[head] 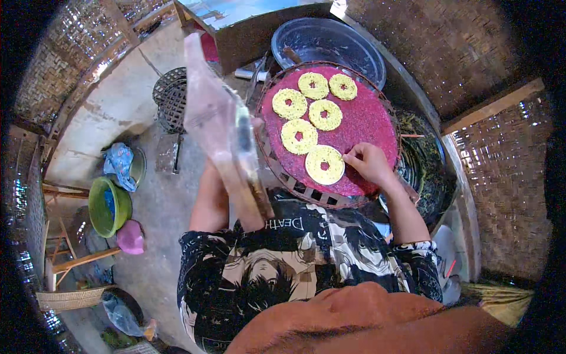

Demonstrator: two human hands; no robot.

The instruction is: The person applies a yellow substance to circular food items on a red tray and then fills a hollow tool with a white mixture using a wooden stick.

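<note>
A round woven tray (395,116) lies before me, lined with a deep pink sheet or layer (367,110). Several flat yellow rings (325,116) with central holes rest on it. Around the lowest yellow ring (316,170) runs a thin pale rim (324,183), and my right hand (370,164) pinches it at the right side. Left of the tray, my left hand (256,123) is mostly hidden behind a long, blurred piece with pinkish, plastic-like sheeting (205,101) and a brown, wood-like lower part (247,194). A finger shows at its right edge, gripping it.
A large dark basin (327,42) stands behind the tray. At its right is a big dark round vessel (435,177) with yellowish residue. A black basket (170,99), a green tub (107,208) and a pink container (131,237) are on the left. Woven walls (499,212) enclose the place.
</note>
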